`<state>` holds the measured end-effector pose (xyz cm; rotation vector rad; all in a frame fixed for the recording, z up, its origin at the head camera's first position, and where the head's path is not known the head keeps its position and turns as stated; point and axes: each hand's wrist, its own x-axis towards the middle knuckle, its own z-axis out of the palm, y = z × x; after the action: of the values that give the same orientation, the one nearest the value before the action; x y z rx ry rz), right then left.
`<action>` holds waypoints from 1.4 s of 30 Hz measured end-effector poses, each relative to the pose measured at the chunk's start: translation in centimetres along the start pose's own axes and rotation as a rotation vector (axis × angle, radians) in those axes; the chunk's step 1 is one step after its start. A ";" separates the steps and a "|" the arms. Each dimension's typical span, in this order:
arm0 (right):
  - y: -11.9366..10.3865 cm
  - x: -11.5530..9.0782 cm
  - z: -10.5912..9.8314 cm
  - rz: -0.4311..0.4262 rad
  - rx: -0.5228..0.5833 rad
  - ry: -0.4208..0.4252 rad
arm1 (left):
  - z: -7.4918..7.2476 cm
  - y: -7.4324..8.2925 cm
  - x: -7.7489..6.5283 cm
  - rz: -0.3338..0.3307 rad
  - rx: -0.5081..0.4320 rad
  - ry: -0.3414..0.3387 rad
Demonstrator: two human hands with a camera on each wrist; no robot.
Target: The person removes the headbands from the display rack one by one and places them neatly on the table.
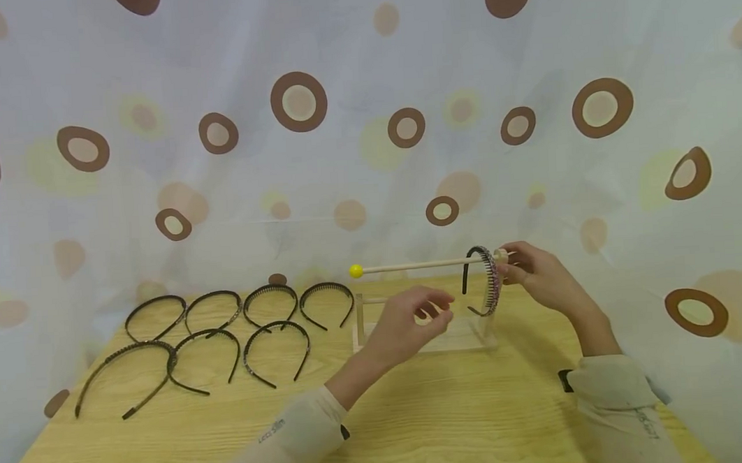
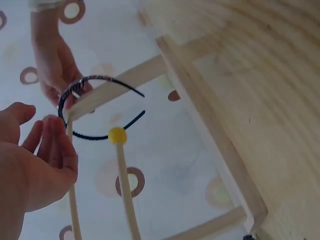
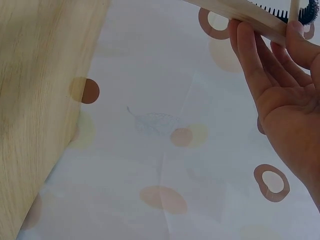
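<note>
A pale wooden display stand (image 1: pixel 375 302) with a long horizontal dowel (image 1: pixel 410 264) tipped by a yellow ball (image 1: pixel 356 271) sits on the light wood-grain table (image 1: pixel 419 425); it serves as the landmark here. A dark toothed plastic headband with a sparkly outer band (image 1: pixel 490 281) hangs over the dowel at the end farthest from the yellow ball, its open tips pointing down toward the stand's base.

The person's right hand (image 1: pixel 537 273) is at that same end of the stand, fingers curled about the top of the hanging headband and the dowel's end; the right wrist view shows its fingers (image 3: pixel 250 45) lying along the wooden bar beside the headband's teeth (image 3: pixel 272 11). The left hand (image 1: pixel 407 324) hovers in front of the stand's middle, below the dowel, fingers loosely bent and apart, holding nothing. In the left wrist view its fingertips (image 2: pixel 52 130) are close to the headband (image 2: pixel 100 107) without clearly touching it.

To the left of the stand, seven more dark thin headbands (image 1: pixel 225 330) lie flat on the table in two rows, four in the far row and three in the near row. A white curtain with brown ringed dots (image 1: pixel 301 102) hangs behind the stand.
</note>
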<state>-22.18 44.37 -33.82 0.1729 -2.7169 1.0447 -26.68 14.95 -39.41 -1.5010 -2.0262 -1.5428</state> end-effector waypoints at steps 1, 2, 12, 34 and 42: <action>0.0 0.0 -0.1 0.005 0.001 -0.002 | 0.8 0.0 0.0 -0.042 0.005 -0.034; 0.1 0.0 -0.1 0.008 -0.002 -0.004 | 1.5 0.0 0.0 -0.079 0.015 -0.060; 0.1 0.2 0.0 -0.008 0.009 0.005 | 6.3 -0.3 1.4 -0.281 -0.111 0.019; -0.1 0.0 0.1 -0.011 -0.027 0.024 | 8.3 1.2 1.4 -0.276 -0.173 0.111; -0.1 0.0 0.1 -0.017 -0.040 0.025 | 7.8 1.5 1.4 -0.301 -0.154 0.226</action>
<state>-22.17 44.24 -33.78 0.1746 -2.7065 0.9799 -23.01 21.95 -41.03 -1.0412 -2.1120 -1.9231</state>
